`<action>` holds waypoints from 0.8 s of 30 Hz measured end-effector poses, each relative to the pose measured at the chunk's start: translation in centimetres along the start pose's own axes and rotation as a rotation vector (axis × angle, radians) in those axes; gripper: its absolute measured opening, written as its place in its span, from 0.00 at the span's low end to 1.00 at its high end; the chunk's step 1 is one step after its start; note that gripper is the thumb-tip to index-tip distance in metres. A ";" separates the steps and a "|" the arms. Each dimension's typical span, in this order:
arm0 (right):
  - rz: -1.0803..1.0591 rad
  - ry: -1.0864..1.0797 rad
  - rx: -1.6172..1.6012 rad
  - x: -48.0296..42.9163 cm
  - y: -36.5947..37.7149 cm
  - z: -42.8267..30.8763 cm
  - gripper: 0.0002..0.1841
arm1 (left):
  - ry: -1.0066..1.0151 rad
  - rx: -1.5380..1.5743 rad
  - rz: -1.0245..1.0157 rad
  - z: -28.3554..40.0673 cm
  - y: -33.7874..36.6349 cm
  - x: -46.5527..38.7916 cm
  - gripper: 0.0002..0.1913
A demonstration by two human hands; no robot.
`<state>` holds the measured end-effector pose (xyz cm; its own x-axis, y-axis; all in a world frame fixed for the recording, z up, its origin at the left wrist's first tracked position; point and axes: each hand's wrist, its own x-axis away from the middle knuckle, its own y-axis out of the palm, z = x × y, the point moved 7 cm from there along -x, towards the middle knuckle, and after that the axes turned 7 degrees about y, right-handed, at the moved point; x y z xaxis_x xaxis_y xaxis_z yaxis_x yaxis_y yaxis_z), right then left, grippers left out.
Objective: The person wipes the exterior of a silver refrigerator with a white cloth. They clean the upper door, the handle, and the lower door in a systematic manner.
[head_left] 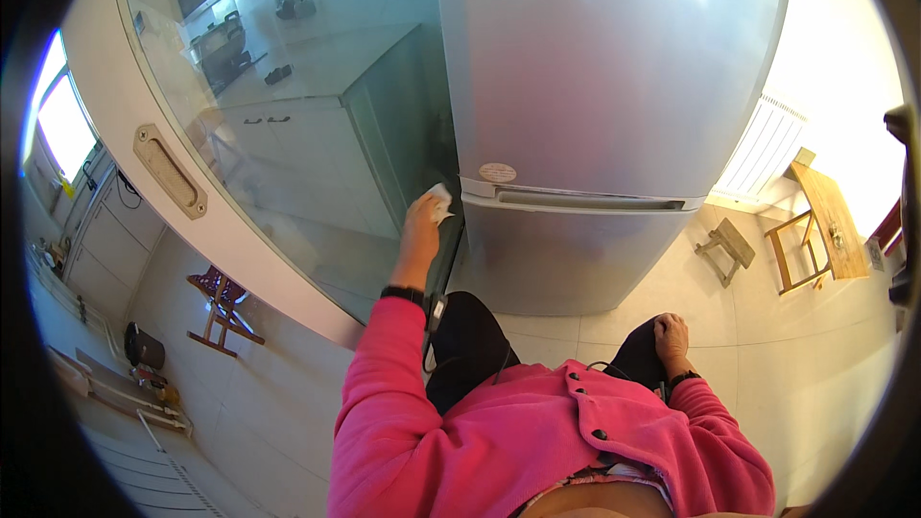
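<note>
In my left hand (pixel 419 226) is a crumpled white cloth or tissue (pixel 442 201), pinched at the fingertips. That hand is at the right side of the sliding door's glass pane (pixel 309 158), close to the silver refrigerator (pixel 590 101). Whether the cloth touches the glass cannot be told. My right hand (pixel 670 337) rests on my right knee, its fingers bent over the dark trousers and partly hidden. A recessed metal pull (pixel 170 171) is set in the door's pale frame (pixel 237 244). Through the glass a kitchen counter (pixel 324 65) shows.
The refrigerator's handle recess (pixel 590 201) faces me. To the right are a low wooden stool (pixel 727 248), a wooden table (pixel 831 219) and a white radiator (pixel 764 144). A folding stool (pixel 223 309) and a black bucket (pixel 144 347) stand left, beyond the door frame.
</note>
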<state>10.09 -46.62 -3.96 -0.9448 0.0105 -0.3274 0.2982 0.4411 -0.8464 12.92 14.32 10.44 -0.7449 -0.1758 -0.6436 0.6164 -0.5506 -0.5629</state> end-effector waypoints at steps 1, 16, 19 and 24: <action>0.017 -0.005 -0.008 0.0 -0.1 0.1 0.04 | -0.128 0.161 0.062 -1.5 0.0 0.8 0.23; 0.052 0.071 0.011 0.5 -0.8 0.2 0.03 | 0.338 0.412 0.748 23.0 -23.1 -31.7 0.23; 0.085 0.094 0.020 0.6 -1.8 -0.4 0.02 | 0.473 0.611 0.780 28.3 -28.6 -39.9 0.21; 0.112 0.164 0.027 1.1 -3.1 -0.7 0.02 | 0.403 0.332 0.605 32.2 -30.9 -47.7 0.25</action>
<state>8.05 -47.34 -1.37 -0.9143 0.2050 -0.3493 0.4041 0.4051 -0.8201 21.24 13.44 75.22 -0.1170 -0.2484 -0.9616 0.7286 -0.6794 0.0869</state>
